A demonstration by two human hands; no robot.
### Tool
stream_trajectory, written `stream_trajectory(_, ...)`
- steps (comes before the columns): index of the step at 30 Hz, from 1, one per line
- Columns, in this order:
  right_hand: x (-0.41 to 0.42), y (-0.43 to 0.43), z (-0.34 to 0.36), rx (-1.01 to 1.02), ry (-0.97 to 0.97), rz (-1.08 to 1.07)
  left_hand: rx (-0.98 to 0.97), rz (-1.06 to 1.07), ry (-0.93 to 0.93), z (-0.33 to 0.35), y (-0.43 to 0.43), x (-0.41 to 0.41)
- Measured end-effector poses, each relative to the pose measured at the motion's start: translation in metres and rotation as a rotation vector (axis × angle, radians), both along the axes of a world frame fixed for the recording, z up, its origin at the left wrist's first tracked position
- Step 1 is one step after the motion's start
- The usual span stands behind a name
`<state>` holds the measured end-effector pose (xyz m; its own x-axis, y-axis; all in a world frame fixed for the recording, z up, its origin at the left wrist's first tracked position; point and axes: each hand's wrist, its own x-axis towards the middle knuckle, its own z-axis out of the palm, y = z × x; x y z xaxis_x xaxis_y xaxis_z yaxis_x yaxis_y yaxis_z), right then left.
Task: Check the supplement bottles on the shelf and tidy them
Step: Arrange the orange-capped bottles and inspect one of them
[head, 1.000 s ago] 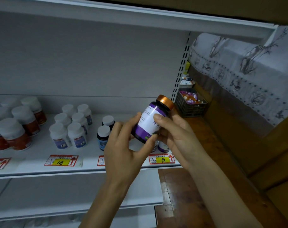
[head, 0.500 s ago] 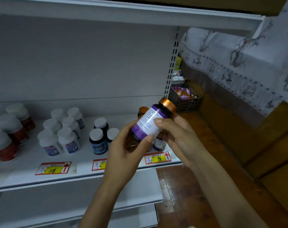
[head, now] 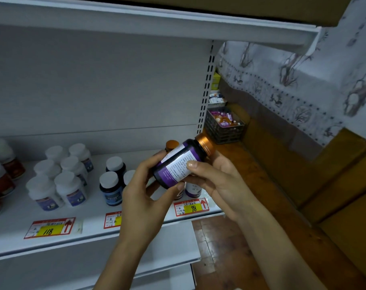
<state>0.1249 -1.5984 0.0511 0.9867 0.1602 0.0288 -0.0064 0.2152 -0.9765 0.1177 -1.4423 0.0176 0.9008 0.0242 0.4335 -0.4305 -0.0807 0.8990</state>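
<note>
Checking step in hand: dark, purple-labelled, copper-capped plastic bottle (head: 179, 164) is held tilted, gripped by curled fingers of left hand (head: 144, 197) and right hand (head: 217, 181). Next, likely: to be set upright on white metal shelf (head: 94, 233).

Bottle (head: 179, 164) tilted in hands, before shelf (head: 90, 229); basket (head: 224, 130) right.

The scene is dimly and evenly lit, with a cool bluish cast over the white shelf (head: 90, 233). A soft highlight is caught on the copper cap (head: 206, 143) of the dark bottle (head: 191, 146) near the centre. Straight edges are bowed toward 9 and 3 o'clock by the wide lens. The red bottles (head: 2, 181) at 9 o'clock are smeared; text on the label (head: 178, 164) is resolved but hardly legible.
</note>
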Motion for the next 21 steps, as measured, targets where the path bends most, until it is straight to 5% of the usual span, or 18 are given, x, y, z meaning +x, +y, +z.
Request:
stream_trajectory(7, 0.007, 0.0, 0.0, -0.039, -0.037, -0.081, -0.121, -0.12, 0.225, 0.001, -0.003, -0.001)
stream_trajectory(14, 0.011, -0.002, -0.001, -0.083, -0.017, -0.118, -0.486, -0.424, 0.651, 0.012, -0.016, -0.008)
stream_trajectory(18, 0.012, -0.003, 0.0, -0.073, -0.026, -0.113, -0.518, -0.46, 0.682, 0.012, -0.015, -0.008)
stream_trajectory(21, 0.016, -0.001, 0.002, -0.16, -0.008, -0.119, -0.365, -0.354, 0.606, 0.007, -0.013, -0.008)
